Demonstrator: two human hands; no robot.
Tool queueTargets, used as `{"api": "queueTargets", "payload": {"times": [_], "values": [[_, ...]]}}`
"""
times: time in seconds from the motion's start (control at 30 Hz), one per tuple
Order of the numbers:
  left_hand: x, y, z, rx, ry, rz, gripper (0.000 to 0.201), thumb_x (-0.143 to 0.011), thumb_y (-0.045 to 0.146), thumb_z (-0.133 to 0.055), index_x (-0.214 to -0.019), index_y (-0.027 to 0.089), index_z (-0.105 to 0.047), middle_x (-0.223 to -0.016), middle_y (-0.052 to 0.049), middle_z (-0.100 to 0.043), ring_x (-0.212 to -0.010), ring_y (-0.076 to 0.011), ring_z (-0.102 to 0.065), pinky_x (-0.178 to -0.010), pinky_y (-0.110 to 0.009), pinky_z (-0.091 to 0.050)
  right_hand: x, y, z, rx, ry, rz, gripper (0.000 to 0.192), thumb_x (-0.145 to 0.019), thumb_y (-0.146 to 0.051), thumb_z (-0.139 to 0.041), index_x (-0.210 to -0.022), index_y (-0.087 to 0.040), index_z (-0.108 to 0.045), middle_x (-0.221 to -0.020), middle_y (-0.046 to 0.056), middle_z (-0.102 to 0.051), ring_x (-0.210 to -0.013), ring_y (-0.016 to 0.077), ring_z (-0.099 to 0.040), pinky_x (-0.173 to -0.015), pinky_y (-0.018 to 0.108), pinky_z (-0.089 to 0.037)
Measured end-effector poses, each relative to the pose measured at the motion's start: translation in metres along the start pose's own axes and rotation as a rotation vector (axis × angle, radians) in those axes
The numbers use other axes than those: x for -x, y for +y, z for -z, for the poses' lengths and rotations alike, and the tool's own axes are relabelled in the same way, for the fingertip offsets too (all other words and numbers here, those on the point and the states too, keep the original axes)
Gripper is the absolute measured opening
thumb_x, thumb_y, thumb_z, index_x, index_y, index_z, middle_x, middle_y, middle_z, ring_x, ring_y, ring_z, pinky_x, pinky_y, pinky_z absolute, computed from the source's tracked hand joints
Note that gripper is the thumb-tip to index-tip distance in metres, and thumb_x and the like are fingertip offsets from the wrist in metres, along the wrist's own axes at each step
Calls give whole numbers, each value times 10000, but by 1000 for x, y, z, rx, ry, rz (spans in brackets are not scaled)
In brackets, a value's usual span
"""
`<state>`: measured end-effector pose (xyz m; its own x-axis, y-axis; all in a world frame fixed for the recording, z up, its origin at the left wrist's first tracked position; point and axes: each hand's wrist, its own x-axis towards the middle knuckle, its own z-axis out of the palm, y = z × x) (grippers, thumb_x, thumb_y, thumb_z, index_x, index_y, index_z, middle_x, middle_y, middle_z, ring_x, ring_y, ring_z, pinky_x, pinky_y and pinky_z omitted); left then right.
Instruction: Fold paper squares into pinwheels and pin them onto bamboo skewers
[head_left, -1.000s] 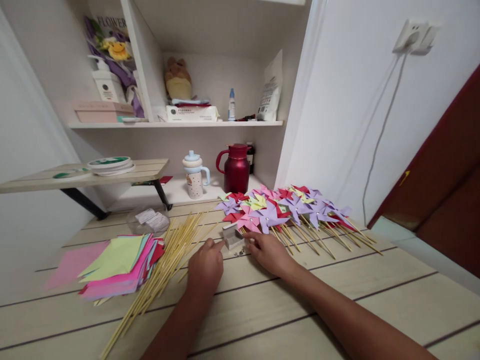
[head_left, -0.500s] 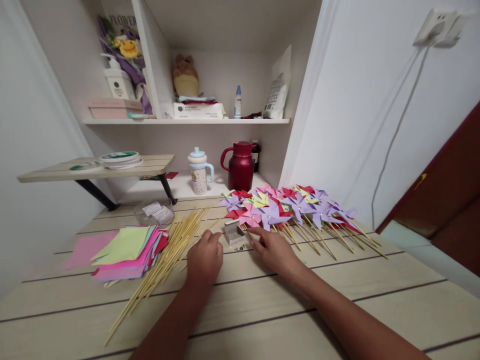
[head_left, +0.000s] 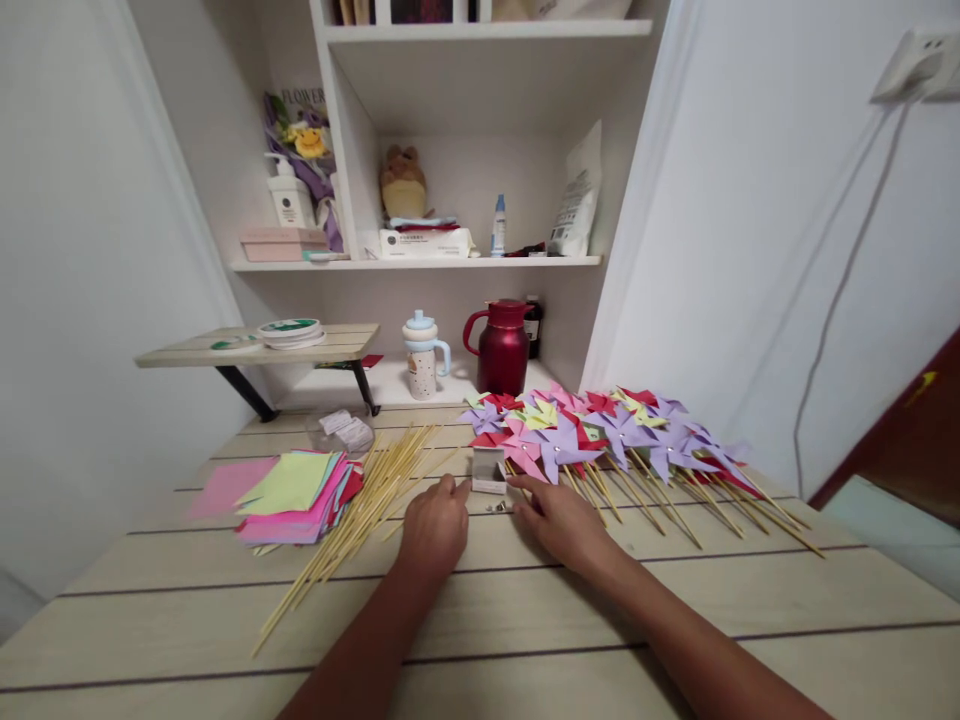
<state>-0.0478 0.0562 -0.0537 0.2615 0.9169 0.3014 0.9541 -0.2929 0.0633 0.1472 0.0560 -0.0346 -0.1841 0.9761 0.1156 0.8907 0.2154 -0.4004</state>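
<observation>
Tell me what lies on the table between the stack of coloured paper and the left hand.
In the head view, a loose bundle of bamboo sticks lies between the paper stack and the left hand.

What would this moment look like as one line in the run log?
left hand: on table, fingers by small white box | right hand: fingertips at tiny metal bits | sticks left | pinwheels right

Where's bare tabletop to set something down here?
Bare: the near table planks, in front of both forearms and right of the right hand. Crowded: paper stack, sticks, small box, pinwheels behind the left hand.
</observation>
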Motion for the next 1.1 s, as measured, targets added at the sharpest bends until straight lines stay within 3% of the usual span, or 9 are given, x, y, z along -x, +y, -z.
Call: {"api": "queueTargets", "payload": {"times": [0.1, 0.2, 0.43, 0.57, 0.7, 0.8, 0.9, 1.0, 1.1], "values": [[2, 1, -2, 7, 31, 16, 406, -870, 139, -442, -1239, 200, -600, -989, -91, -656, -856, -220, -645, -694, -329, -456, 1, 1, -2, -1, -13, 20, 402, -867, -310, -525, -1256, -256, -614, -880, 56, -754, -807, 243, -673, -604, 273, -360], [3, 1, -4, 17, 57, 22, 295, -866, 148, -466, -1065, 209, -676, -911, -78, -659, -813, -212, -648, -679, -323, -457, 1, 6, -7, -9, 7, 37, 487, -868, -305, -515, -1348, -226, -532, -868, 68, -745, -765, 247, -668, -601, 282, -368], [13, -2, 3, 79, 205, -6, 323, -892, 151, -461, -1151, 234, -634, -926, -54, -672, -836, -188, -641, -700, -300, -464, 1, 11, -11, -219, 257, 128, 445, -908, -360, -446, -1312, -199, -544, -695, 16, -700, -582, 208, -626, -574, 290, -431], [21, 1, 21, 113, 337, -25, 345, -898, 124, -442, -1168, 215, -636, -896, -53, -671, -828, -187, -623, -718, -305, -467, 10, 4, -2, -358, 392, 242, 355, -921, -398, -464, -1151, -211, -660, -882, 51, -760, -670, 202, -674, -628, 290, -486], [22, -2, 54, 142, 465, -45, 339, -913, 130, -428, -1165, 211, -640, -943, -58, -659, -880, -175, -603, -770, -297, -470, 18, -7, 3, -389, 268, 422, 293, -933, -353, -472, -1035, -219, -712, -959, 51, -770, -784, 202, -713, -689, 280, -522], [20, -29, 79, 131, 537, -38, 335, -901, 136, -447, -1154, 207, -655, -1014, -81, -643, -968, -201, -578, -852, -344, -457, 22, -15, 2, -364, 117, 524, 285, -943, -287, -458, -1053, -224, -714, -1012, 45, -767, -898, 199, -715, -797, 290, -530], [22, -80, 96, 95, 567, 16, 320, -875, 126, -460, -1079, 203, -695, -1031, -94, -637, -983, -237, -573, -877, -410, -446, 24, -21, 1, -317, -8, 583, 284, -936, -242, -459, -1051, -237, -719, -1044, 35, -762, -931, 193, -714, -830, 300, -530], [30, -137, 101, 61, 553, 93, 316, -845, 114, -453, -1016, 165, -714, -1008, -110, -629, -957, -250, -586, -853, -415, -467, 27, -23, 2, -291, -38, 600, 279, -937, -239, -464, -1045, -235, -721, -1019, 39, -767, -905, 190, -718, -808, 301, -536], [38, -174, 99, 8, 511, 163, 317, -863, 171, -441, -1028, 134, -709, -993, -135, -622, -942, -279, -582, -845, -441, -467, 28, -25, 4, -278, -32, 604, 275, -936, -235, -466, -1032, -224, -724, -1013, 51, -767, -909, 196, -717, -811, 305, -533]]}}
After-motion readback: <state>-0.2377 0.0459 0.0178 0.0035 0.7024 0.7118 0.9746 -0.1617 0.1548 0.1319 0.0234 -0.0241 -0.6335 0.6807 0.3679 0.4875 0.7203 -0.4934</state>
